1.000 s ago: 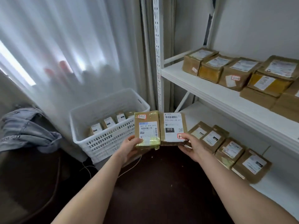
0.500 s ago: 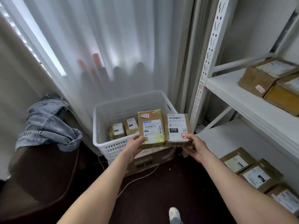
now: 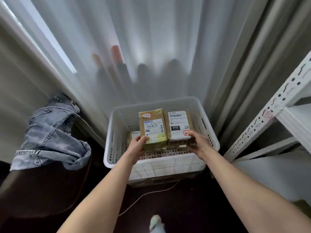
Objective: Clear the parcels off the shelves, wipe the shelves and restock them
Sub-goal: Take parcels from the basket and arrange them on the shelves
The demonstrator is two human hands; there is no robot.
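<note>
Our left hand (image 3: pixel 137 145) is clamped on the near edge of a brown parcel (image 3: pixel 152 125), thumb on top and fingers curled under. Our right hand (image 3: pixel 198 142) grips the near corner of a white-labelled parcel (image 3: pixel 178 125) the same way. The two parcels sit side by side, touching, and both hands hold them over the open basket (image 3: pixel 107 158).

We judge that we are in the clearing stage. A third parcel (image 3: pixel 134 133) already lies in the basket, just beyond our left hand, and these two look about to join it. Wiping and restocking are not yet done as far as we can see, and no cloth is in view. Only a corner of the shelves (image 3: pixel 299 118) shows, well to the right of our right hand, so we cannot tell how many parcels remain there.

The basket stands on a dark floor (image 3: pixel 193 207), with a pale cable (image 3: pixel 146 195) trailing below our wrists. A sheer curtain (image 3: pixel 151 47) hangs beyond both hands, and jeans (image 3: pixel 48 135) lie heaped well to the left of our left hand.
</note>
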